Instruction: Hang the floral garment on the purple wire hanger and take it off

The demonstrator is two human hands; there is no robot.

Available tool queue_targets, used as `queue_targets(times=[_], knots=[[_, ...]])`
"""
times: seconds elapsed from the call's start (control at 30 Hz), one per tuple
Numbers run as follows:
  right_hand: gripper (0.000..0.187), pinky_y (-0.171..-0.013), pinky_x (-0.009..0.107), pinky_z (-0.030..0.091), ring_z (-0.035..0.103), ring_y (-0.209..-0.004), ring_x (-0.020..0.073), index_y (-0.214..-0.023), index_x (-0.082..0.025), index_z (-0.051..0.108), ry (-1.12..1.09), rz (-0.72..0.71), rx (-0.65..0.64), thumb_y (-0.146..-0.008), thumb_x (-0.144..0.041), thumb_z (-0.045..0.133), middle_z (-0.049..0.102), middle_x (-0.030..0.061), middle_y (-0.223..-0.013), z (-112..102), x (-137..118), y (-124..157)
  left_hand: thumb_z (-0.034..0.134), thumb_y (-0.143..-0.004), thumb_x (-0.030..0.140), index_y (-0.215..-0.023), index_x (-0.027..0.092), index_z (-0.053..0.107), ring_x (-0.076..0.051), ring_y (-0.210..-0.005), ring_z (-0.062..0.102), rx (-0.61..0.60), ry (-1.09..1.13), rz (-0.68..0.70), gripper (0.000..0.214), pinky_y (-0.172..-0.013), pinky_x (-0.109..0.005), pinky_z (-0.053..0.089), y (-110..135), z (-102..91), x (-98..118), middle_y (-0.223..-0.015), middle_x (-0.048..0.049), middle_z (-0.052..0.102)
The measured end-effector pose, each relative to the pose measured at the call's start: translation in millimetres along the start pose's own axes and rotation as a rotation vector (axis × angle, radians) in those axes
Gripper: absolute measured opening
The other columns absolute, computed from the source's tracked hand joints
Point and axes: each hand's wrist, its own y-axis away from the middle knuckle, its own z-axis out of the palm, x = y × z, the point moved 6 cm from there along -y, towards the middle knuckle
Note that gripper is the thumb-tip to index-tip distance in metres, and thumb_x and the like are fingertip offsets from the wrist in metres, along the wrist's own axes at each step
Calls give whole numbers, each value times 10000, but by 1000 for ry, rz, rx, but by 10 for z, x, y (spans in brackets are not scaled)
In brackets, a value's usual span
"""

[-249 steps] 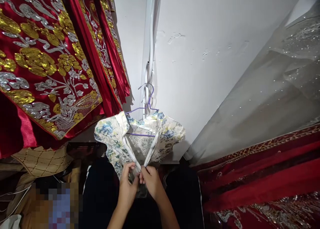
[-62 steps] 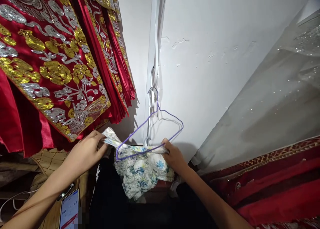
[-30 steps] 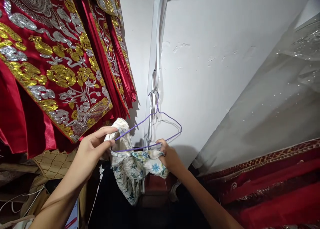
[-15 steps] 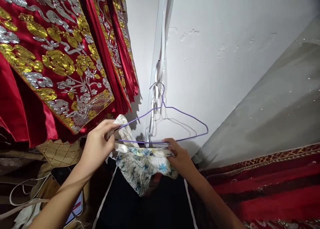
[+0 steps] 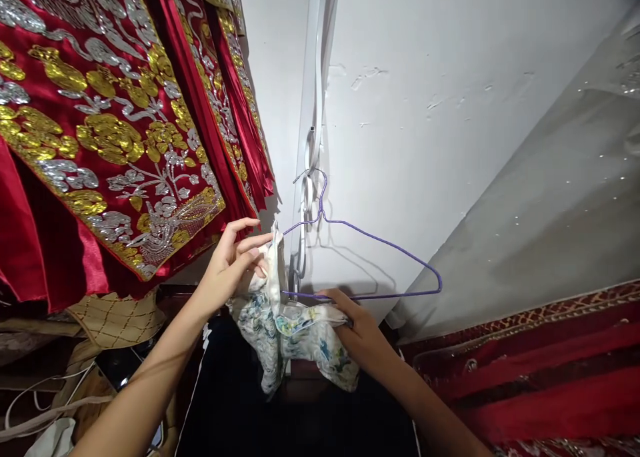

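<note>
A thin purple wire hanger point(image 5: 383, 240) hangs by its hook from a white strap. Its left end goes into a white garment with a blue, green and yellow floral print point(image 5: 260, 324), and the right end is bare. My left hand point(image 5: 233, 264) holds the garment's pale upper edge at the hanger's left side, thumb and fingers close together on the cloth. Below the hanger's bottom bar, my right hand point(image 5: 353, 327) grips the garment's trimmed edge, its index finger lying along the bar. Cloth hides part of both hands' fingertips.
Red satin costumes point(image 5: 115, 137) with gold and silver sequins hang at the left. A sheer grey fabric point(image 5: 545, 197) slopes down the right, above red cloth point(image 5: 525, 377). Behind the hanger is a white wall point(image 5: 400, 144). White cords and a phone lie at lower left.
My left hand has moved right, drawing the garment's edge inward over the hanger's left end, which is now covered. The hanger has shifted right and the garment is more bunched.
</note>
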Motion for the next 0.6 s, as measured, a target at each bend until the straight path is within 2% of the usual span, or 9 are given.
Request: queue_targets(times=[0.07, 0.17, 0.27, 0.37, 0.5, 0.6], knots=[[343, -629, 255, 371, 522, -697, 168, -1194, -234, 593, -24, -16, 20, -888, -244, 438, 597, -16, -743, -14, 7, -18, 498, -943, 329, -1379, 251, 413, -234, -1094, 652, -26, -109, 12, 451, -902, -374, 514, -34, -50, -74, -1271, -111, 638], [284, -674, 261, 393, 539, -766, 177, -1119, -223, 616, -76, -28, 65, -930, -306, 421, 625, 1, -831, 7, 14, -65, 527, -919, 317, -1224, 214, 553, -249, -1173, 592, 4, -399, 43, 323, -1017, -385, 430, -88, -52, -131, -1202, -94, 646], [257, -680, 262, 401, 534, -760, 171, -1043, -215, 620, -107, -7, 91, -946, -327, 410, 623, 2, -846, 28, 39, -112, 544, -901, 325, -1183, 209, 563, -221, -1029, 644, 17, -468, 28, 305, -910, -319, 471, -151, 59, -147, -1091, -68, 671], [247, -743, 274, 429, 574, -849, 190, -1028, -211, 630, -79, -12, 84, -940, -307, 420, 650, 17, -925, 7, 33, -129, 571, -882, 336, -1191, 239, 554, -210, -947, 661, 31, -535, 59, 324, -823, -281, 469, -205, 191, -88, -1033, -43, 687], [327, -857, 308, 456, 605, -981, 218, -1184, -227, 631, -29, -13, 67, -912, -286, 460, 675, 36, -1054, -80, -21, -73, 570, -888, 398, -1178, 258, 524, -225, -912, 674, 57, -645, 60, 325, -772, -276, 449, -231, 277, -47, -999, -34, 681], [512, -800, 305, 485, 621, -828, 192, -1385, -252, 523, 55, 23, 67, -874, -265, 510, 690, 13, -924, -198, -63, 22, 588, -871, 431, -1152, 246, 478, -215, -804, 672, 102, -667, 42, 354, -685, -257, 429, -215, 260, -54, -905, -14, 658]])
